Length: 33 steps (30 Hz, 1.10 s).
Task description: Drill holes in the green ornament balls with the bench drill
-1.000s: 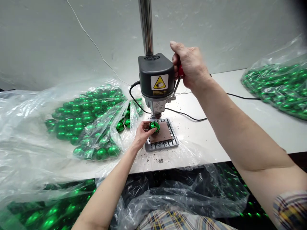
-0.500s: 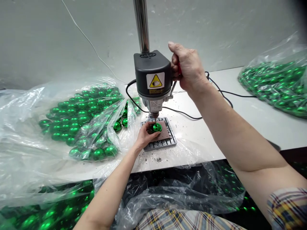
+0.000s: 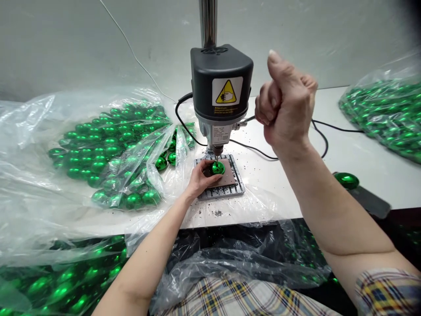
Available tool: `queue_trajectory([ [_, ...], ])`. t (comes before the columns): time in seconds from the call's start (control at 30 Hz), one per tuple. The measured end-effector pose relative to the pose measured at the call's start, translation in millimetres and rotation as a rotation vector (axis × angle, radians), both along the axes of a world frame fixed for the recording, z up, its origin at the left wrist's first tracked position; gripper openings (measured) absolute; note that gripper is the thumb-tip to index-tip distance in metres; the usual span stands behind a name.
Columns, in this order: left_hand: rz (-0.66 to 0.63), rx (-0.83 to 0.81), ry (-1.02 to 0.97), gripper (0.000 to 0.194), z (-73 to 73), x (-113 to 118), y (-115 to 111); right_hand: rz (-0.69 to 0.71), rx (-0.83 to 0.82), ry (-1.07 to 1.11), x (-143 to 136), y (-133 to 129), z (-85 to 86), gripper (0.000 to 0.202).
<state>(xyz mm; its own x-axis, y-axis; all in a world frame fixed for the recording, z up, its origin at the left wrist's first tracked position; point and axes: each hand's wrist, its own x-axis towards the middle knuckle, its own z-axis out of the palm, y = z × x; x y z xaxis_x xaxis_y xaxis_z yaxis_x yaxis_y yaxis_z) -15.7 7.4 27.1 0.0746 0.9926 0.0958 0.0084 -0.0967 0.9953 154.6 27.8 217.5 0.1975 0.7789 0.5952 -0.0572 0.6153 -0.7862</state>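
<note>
Right hand (image 3: 285,105), closed on drill press (image 3: 221,63) lever (image 3: 250,118), has swung right and nearer; bit (image 3: 217,158) seems to meet green bauble (image 3: 218,168), pinched in left hand (image 3: 199,179) over brown pad (image 3: 229,176).

- At twelve o'clock, we are facing a grey wall (image 3: 279,26).
- Toward eleven, we are seeing a thin white wire (image 3: 131,50).
- Between three and four, we are noticing a dark flat slab (image 3: 372,202) on the white table (image 3: 355,154).

One drill press (image 3: 222,83), one board (image 3: 230,176), two hands (image 3: 287,103), dozens of green balls (image 3: 218,168).
</note>
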Motion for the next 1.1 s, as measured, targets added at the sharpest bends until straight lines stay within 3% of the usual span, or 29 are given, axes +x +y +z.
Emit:
queue_trajectory([
  [0.1,0.011,0.002,0.007,0.051,0.8,0,0,-0.092,0.032,-0.024,-1,-8,-15.1,0.061],
  [0.3,0.006,0.026,0.022,0.048,1.9,1,0,-0.001,0.275,0.106,-1,-9,-36.6,0.060],
  [0.6,-0.013,0.017,-0.004,0.048,-2.0,1,2,-0.059,0.343,0.063,4,-10,-68.2,0.062],
  [0.8,0.002,0.046,-0.011,0.050,-7.0,0,0,0.009,0.434,-0.041,8,-12,-92.6,0.065],
  [0.9,0.003,0.060,0.019,0.050,-10.1,-1,2,-0.038,0.401,-0.014,6,-13,-76.1,0.063],
  [1.0,0.031,0.065,0.050,0.049,-7.7,0,2,-0.106,0.225,0.005,2,-5,-34.9,0.059],
  [1.1,0.138,0.088,0.102,0.046,4.3,3,-15,0.015,0.074,0.030,-2,9,3.7,0.054],
])
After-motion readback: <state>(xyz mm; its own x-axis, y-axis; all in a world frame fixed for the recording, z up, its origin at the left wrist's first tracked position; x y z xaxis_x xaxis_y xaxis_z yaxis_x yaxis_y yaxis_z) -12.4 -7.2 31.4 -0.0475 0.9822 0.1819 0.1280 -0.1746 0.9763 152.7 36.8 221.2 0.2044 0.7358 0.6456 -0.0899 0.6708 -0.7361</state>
